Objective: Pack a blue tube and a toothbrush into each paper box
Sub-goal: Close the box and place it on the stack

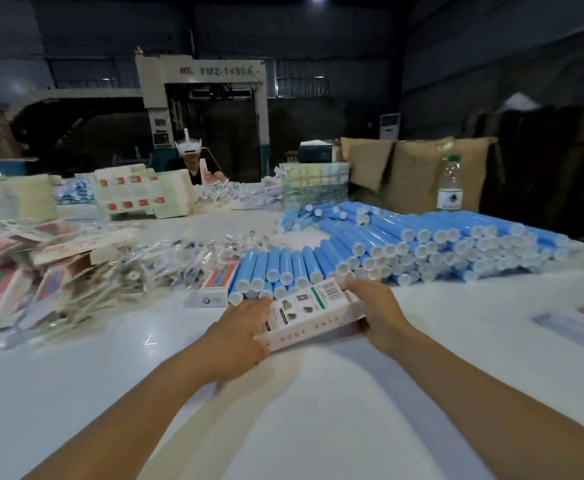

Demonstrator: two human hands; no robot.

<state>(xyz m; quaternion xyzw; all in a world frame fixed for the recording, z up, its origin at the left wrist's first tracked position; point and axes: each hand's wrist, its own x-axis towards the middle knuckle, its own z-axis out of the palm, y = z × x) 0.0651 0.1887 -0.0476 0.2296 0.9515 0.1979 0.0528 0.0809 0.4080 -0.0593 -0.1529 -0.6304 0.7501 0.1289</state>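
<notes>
Gripping a paper box end to end, left hand and right hand clasp it just above the counter, long axis slanting up-right; blue tubes just beyond, nearer the right hand, wrapped toothbrushes farther left.

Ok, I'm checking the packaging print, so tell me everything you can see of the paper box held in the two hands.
The paper box is a long, flat white carton that looks like thin card. Its upper face carries a green band, a barcode and small dark pictures; its near side shows a row of small red marks. It lies tilted, the right end further off, just above the white table, in front of the blue tubes. The left hand grips its near end, the right hand its far end.
</notes>
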